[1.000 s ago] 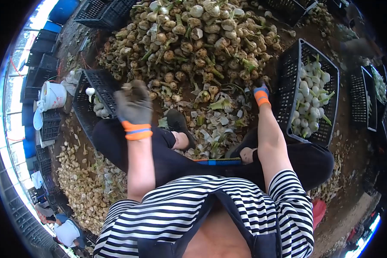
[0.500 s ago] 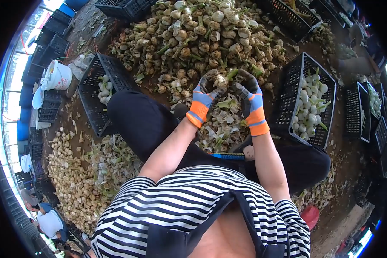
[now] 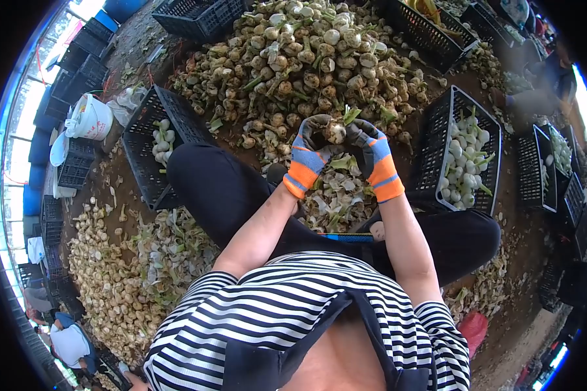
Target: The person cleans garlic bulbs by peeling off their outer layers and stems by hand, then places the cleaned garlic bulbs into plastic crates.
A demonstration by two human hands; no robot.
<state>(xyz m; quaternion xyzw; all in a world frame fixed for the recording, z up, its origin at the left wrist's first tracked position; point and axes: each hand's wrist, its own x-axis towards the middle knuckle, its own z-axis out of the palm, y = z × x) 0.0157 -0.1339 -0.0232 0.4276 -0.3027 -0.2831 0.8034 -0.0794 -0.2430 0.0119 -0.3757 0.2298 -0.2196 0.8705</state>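
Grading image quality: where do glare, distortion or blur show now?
Head view: bright white framed openings glare at the left edge; head view: fisheye curving, black corners; head view: grey haze at upper right; head view: round whitish bulb between gloved left hand and gloved right hand, fairly sharp.

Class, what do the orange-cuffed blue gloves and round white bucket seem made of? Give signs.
Blue gloves: likely matte knitted fabric, given snug cuffs; dark fingers may be coated or dirty. White bucket: probably smooth plastic, its rounded wall bearing red marks.
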